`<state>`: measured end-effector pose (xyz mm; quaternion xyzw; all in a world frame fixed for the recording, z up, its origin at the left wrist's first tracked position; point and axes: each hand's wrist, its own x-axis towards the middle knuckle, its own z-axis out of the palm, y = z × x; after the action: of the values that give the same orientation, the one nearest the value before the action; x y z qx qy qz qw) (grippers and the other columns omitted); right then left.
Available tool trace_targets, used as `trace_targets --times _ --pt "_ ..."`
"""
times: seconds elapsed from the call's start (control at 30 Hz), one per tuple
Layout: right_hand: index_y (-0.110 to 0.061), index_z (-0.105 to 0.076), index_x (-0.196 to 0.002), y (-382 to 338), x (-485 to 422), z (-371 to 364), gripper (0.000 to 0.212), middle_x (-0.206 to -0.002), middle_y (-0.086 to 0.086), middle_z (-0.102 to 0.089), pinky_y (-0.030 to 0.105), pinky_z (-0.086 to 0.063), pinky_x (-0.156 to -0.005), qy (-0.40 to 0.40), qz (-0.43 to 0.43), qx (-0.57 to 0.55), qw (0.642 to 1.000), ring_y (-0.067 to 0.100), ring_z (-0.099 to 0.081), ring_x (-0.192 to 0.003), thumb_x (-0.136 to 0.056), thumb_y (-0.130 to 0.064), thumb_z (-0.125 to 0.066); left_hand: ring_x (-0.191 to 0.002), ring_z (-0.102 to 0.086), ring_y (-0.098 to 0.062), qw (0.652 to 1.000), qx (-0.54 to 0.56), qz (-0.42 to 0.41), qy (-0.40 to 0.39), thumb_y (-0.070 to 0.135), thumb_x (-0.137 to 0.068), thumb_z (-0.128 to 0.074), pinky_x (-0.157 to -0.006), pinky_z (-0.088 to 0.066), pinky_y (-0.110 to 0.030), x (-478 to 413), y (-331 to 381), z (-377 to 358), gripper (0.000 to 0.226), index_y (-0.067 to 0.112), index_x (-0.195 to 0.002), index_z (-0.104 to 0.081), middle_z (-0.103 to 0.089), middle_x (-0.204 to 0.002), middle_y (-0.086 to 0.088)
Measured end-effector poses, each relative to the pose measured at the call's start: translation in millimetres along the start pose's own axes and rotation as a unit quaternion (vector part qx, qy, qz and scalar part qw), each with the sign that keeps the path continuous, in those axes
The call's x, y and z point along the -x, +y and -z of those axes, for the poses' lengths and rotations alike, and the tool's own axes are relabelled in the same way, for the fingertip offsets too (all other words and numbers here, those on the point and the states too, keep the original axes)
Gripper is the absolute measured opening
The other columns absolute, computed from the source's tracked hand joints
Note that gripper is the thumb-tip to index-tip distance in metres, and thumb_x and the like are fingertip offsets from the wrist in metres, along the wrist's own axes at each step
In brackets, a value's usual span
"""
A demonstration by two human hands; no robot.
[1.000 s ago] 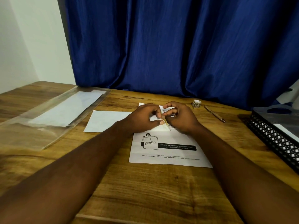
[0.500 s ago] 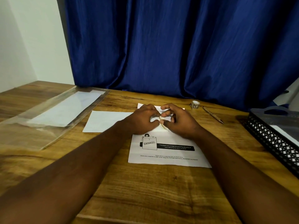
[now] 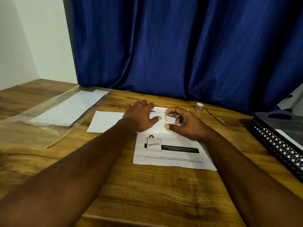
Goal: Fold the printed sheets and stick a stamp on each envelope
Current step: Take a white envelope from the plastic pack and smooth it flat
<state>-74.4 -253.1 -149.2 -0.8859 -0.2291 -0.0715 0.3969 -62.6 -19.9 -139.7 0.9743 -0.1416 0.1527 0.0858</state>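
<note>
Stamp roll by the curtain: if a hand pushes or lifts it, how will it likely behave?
The stamp roll looks small and papery, so probably very light. It seems to stand on its flat end, hole up, so a push would likely slide it, not roll it. Its seemingly loose tail might unwind if pulled.

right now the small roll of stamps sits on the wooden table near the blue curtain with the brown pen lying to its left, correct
Not quite. The head view shows the brown pen lying to the right of the small roll of stamps, not its left. The roll does sit on the wooden table near the blue curtain.
</note>
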Motion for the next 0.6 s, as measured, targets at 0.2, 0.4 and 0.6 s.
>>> trace_targets --times 0.2,0.4,0.6 --pt "-0.038 -0.061 -0.134 -0.6 0.3 -0.9 0.061 -0.127 -0.012 -0.065 0.034 -0.057 -0.089 0.003 -0.018 -0.007 1.000 0.009 -0.057 -0.089 -0.081 -0.046 -0.089 -0.128 -0.046 -0.024 0.999 0.040 0.028 -0.006 0.080 -0.087 -0.050 -0.110 -0.032 -0.056 1.8 -21.2 1.8 0.060 0.029 -0.116 -0.057 -0.061 -0.132 0.000" --pt "-0.039 -0.057 -0.136 -8.3 4.0 -1.5 0.066 -0.128 -0.011 -0.062 0.034 -0.059 -0.089 0.017 -0.048 -0.012 0.999 0.014 -0.061 -0.095 -0.080 -0.045 -0.090 -0.127 -0.050 -0.024 0.999 0.049 0.018 -0.005 0.076 -0.091 -0.050 -0.111 -0.036 -0.053 3.9 -18.3 4.2 0.062 0.025 -0.124 -0.057 -0.062 -0.134 -0.001" --pt "-0.028 -0.056 -0.138 -15.7 -0.1 -1.1 0.070 -0.107 0.003 -0.073 0.034 -0.061 -0.073 0.009 -0.119 -0.191 0.974 0.016 -0.070 -0.080 -0.080 -0.015 -0.092 -0.094 -0.058 -0.020 0.995 0.044 -0.018 0.084 0.070 -0.095 -0.051 -0.082 -0.041 -0.038 7.1 -10.2 22.5 0.044 0.027 -0.107 -0.047 -0.066 -0.104 0.003"
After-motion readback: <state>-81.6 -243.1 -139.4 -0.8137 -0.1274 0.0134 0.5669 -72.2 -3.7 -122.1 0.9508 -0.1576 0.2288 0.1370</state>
